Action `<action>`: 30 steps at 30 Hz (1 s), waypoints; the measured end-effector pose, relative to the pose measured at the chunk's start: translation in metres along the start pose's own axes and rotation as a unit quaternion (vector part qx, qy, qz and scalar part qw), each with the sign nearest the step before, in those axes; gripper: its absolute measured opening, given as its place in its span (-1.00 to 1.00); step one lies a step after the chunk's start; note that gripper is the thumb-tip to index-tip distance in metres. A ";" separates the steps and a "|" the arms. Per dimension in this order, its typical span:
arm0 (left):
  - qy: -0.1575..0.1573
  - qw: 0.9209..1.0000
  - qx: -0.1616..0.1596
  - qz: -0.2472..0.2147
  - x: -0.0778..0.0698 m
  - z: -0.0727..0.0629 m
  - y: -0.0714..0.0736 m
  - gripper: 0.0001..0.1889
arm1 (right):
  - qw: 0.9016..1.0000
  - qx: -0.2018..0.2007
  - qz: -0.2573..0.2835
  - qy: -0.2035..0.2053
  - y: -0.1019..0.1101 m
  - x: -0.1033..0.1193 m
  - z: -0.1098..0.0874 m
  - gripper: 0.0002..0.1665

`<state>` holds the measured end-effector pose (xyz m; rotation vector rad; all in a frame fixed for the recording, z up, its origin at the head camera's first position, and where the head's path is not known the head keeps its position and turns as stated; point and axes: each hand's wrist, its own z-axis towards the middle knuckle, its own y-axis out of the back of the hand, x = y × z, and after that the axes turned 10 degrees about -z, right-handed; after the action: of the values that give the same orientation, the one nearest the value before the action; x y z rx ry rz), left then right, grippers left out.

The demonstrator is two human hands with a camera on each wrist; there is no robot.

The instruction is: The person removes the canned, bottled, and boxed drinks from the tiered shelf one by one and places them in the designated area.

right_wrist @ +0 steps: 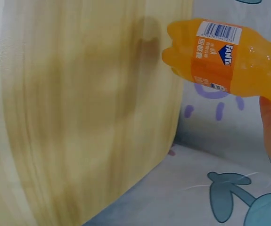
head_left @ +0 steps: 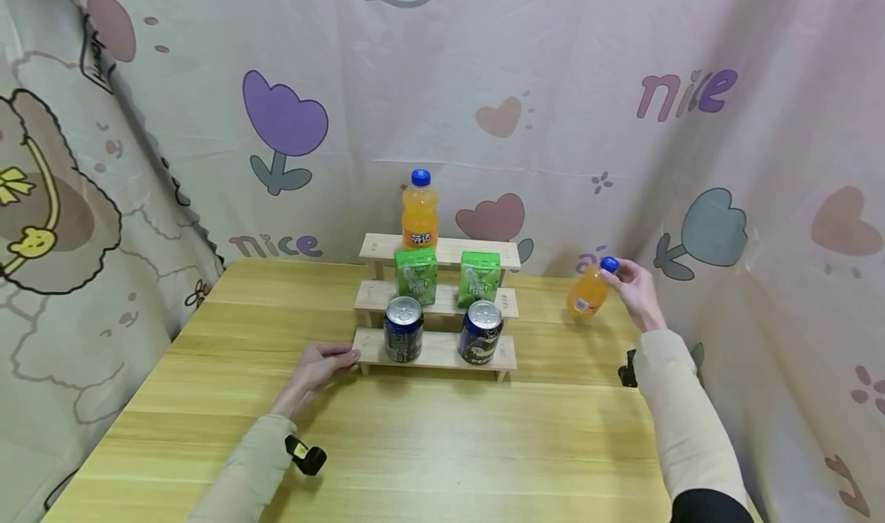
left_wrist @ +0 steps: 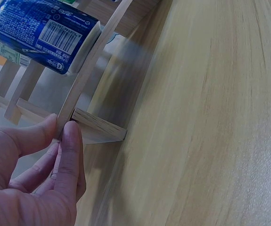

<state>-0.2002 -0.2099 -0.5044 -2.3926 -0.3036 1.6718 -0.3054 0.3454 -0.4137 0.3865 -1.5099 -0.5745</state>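
In the head view my left hand [head_left: 318, 371] is at the left end of a three-step wooden display stand [head_left: 440, 348]. In the left wrist view its thumb and fingertips pinch the edge of the lowest step [left_wrist: 84, 73]. My right hand [head_left: 638, 294] holds an orange Fanta bottle [head_left: 586, 296] near its blue cap, right of the stand. The right wrist view shows the bottle [right_wrist: 215, 56] raised off the table, its label visible. Another orange soda bottle [head_left: 419, 210] stands on the top step. Two green drink cartons, left [head_left: 416, 277] and right [head_left: 478, 281], occupy the middle step.
Two dark blue cans, left [head_left: 403, 332] and right [head_left: 480, 337], stand on the lowest step. The wooden table [head_left: 442, 446] extends around the stand. A patterned curtain [head_left: 415, 85] hangs behind the table and along both sides.
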 end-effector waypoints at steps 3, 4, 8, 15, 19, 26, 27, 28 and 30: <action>-0.001 1.000 0.002 -0.001 0.000 -0.001 0.000 -0.46 | 1.000 -0.007 0.005 -0.011 -0.003 -0.006 -0.002 -0.22; -0.001 1.000 0.003 -0.001 0.000 -0.001 0.000 -0.45 | 1.000 -0.009 0.005 -0.015 -0.004 -0.007 -0.003 -0.23; -0.002 1.000 0.002 -0.003 -0.001 -0.002 -0.001 -0.46 | 0.999 -0.021 0.013 -0.026 -0.007 -0.013 -0.006 -0.26; -0.001 1.000 0.002 -0.008 0.000 -0.001 0.001 -0.45 | 0.998 -0.030 0.044 -0.040 -0.012 -0.018 -0.005 -0.35; 0.001 1.000 0.002 -0.006 0.000 -0.001 0.000 -0.45 | 0.997 -0.030 0.055 -0.052 -0.013 -0.020 -0.006 -0.37; -0.001 1.000 0.000 -0.001 0.000 -0.001 0.000 -0.46 | 0.996 -0.032 0.060 -0.055 -0.014 -0.019 -0.007 -0.38; -0.001 1.000 -0.002 -0.002 0.000 -0.001 -0.001 -0.46 | 0.996 -0.032 0.061 -0.054 -0.014 -0.019 -0.007 -0.36; -0.001 1.000 0.000 -0.002 0.000 -0.001 -0.001 -0.45 | 0.996 -0.032 0.060 -0.054 -0.014 -0.019 -0.008 -0.35; -0.001 1.000 0.000 -0.005 0.000 -0.002 -0.001 -0.45 | 0.996 -0.032 0.057 -0.053 -0.014 -0.018 -0.008 -0.32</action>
<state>-0.1987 -0.2089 -0.5034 -2.3845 -0.3147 1.6711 -0.2983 0.3438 -0.4369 0.2214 -1.5990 -0.5592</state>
